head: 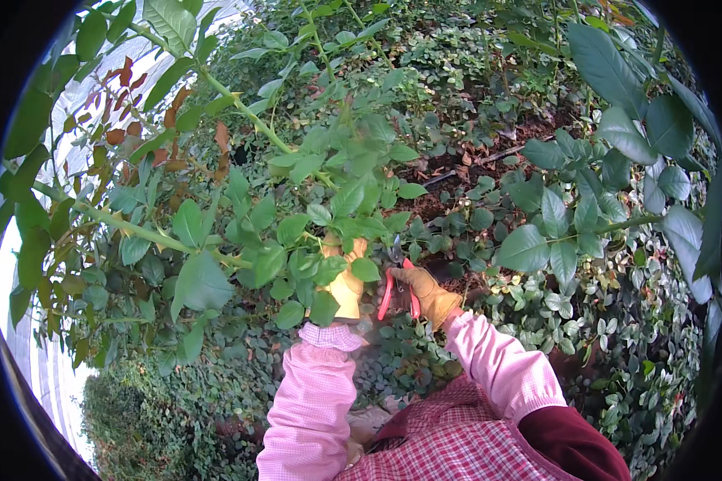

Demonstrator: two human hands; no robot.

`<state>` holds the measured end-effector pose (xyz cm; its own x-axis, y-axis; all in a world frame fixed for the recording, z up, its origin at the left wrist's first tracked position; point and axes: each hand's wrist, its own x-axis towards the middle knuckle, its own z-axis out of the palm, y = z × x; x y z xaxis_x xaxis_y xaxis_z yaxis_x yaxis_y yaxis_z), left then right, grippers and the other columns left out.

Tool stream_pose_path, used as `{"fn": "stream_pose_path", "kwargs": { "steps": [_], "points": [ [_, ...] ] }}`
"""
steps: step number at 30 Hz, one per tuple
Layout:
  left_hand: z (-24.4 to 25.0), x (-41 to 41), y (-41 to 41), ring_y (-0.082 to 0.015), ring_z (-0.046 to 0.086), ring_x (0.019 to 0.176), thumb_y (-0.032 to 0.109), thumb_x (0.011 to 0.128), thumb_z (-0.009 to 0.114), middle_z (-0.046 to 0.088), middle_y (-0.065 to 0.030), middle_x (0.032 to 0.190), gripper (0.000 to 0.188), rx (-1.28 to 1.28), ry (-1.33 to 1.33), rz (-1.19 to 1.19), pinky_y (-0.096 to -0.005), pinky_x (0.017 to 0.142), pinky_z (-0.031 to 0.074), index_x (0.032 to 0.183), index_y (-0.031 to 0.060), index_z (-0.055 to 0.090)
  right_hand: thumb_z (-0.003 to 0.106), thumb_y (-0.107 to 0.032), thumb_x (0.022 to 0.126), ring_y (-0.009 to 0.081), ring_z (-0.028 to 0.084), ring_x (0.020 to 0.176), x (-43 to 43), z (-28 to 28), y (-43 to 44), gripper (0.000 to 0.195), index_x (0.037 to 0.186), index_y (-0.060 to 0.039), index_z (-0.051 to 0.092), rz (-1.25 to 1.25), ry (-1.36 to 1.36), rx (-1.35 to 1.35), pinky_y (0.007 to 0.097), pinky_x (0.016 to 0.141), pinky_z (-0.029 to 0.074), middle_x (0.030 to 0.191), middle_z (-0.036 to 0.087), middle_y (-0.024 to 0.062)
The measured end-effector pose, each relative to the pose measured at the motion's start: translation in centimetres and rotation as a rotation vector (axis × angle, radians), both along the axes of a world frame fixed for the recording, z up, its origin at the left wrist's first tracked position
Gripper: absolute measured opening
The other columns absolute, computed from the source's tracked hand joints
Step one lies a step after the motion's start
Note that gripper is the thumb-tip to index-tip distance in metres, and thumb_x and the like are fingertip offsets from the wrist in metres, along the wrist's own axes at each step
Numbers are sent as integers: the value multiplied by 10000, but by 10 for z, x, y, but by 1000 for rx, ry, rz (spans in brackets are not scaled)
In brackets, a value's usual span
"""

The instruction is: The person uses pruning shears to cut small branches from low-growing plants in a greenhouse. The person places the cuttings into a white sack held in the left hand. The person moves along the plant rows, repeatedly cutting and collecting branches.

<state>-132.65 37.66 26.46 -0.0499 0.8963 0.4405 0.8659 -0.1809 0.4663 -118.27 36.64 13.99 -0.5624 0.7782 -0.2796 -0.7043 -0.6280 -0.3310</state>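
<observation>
My right hand [431, 293], in a tan leather work glove, holds pruning shears with red handles [386, 294]. The handles stand apart, and the short metal blades point away from me among the leaves. Just to the left, my left hand [346, 291] wears a yellow glove and reaches into the rose foliage [313, 240]. Leaves cover part of this glove, so I cannot tell whether its fingers grip a stem. Both forearms wear pink checked sleeves.
A thick thorny rose cane [240, 108] slants in from the upper left, with another thorny cane [132, 228] below it. Large rose leaves [553, 222] hang close on the right. Brown soil with dry leaves [433, 186] shows between bushes. Pale sheeting [36, 361] lies at the left rim.
</observation>
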Motion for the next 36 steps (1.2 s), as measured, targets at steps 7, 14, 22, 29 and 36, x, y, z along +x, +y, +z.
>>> {"fn": "stream_pose_path", "kwargs": {
  "steps": [7,14,22,29,36],
  "points": [
    [-59,-38,-15,-296,429,1314,212,1022,441,429,-170,1440,416,-148,-410,-304,-410,1127,354,1360,-30,426,591,-147,918,222,617,688,3,-14,-10,231,1122,-41,569,-10,-323,184,381,620,555,893,606,83],
    [3,-10,-72,-277,453,1290,248,1024,433,469,-152,1405,474,-431,-1104,-526,-383,1119,362,1427,2,389,565,-235,979,140,518,504,35,8,-59,199,947,-41,592,76,-448,157,304,456,427,663,540,31],
    [-87,-57,-159,-325,488,1289,288,1015,435,493,-167,1416,442,-938,-2016,-687,-444,1071,439,1346,-2,475,579,-277,970,156,630,777,98,-121,-142,345,1229,-49,575,347,-1081,527,326,623,537,1013,659,76],
    [-113,-111,-256,-252,624,1076,206,950,587,680,-92,1156,291,-515,-663,60,-358,950,483,1167,18,636,553,-253,877,203,514,430,76,-44,-160,214,943,-51,574,322,-1267,466,360,390,396,604,539,98],
    [-84,-142,-318,-227,625,1039,304,902,683,679,-114,1175,468,-334,-741,533,-358,898,473,1271,29,603,604,-282,841,278,582,720,15,5,-113,328,1047,-31,558,321,-1365,780,399,680,467,818,595,168]
  ]
}}
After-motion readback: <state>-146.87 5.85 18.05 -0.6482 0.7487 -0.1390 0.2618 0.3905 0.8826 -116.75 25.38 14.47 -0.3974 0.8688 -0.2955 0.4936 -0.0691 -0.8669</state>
